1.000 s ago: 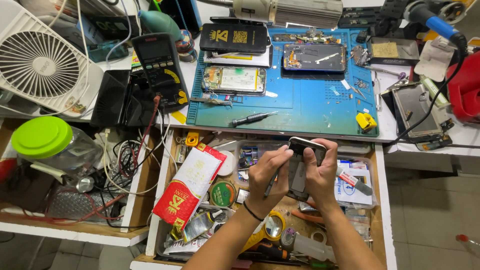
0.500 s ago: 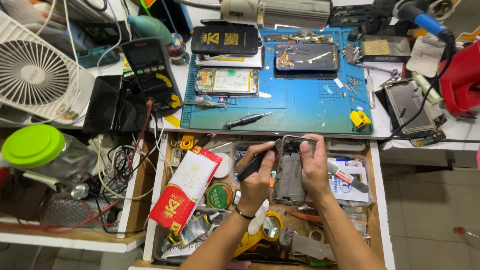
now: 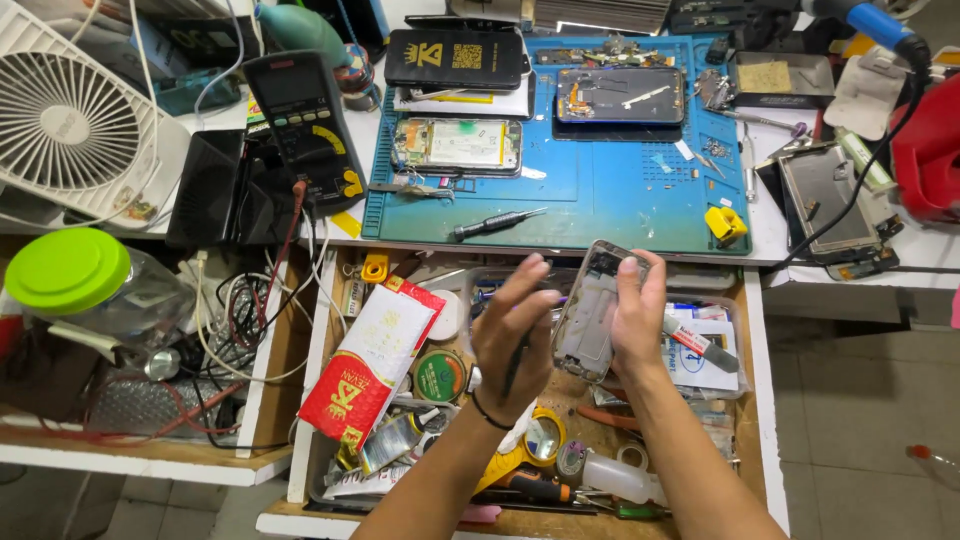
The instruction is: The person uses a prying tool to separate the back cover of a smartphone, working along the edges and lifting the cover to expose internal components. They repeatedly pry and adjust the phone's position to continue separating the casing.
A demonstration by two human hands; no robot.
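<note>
My right hand [image 3: 637, 318] grips an opened phone frame [image 3: 591, 312], held upright and tilted over the open drawer [image 3: 330, 330]. My left hand [image 3: 514, 335] is beside it on the left, fingers spread near the frame's edge, with a thin dark tool [image 3: 515, 365] pinched in it. On the blue work mat [image 3: 600, 200] behind lie an opened phone with a pale battery [image 3: 457, 146], another opened phone [image 3: 620, 96] and a black screwdriver [image 3: 497, 222].
A black multimeter [image 3: 300, 125] and a white fan [image 3: 70, 125] stand at the left. A green-lidded jar [image 3: 70, 272] sits on the lower shelf. The drawer holds a red packet [image 3: 370, 360], tape rolls and tools. A red object [image 3: 930, 150] is at the right edge.
Both hands have shifted the phone frame slightly right and tilted it. My left hand has come off the frame and opened its fingers beside it.
</note>
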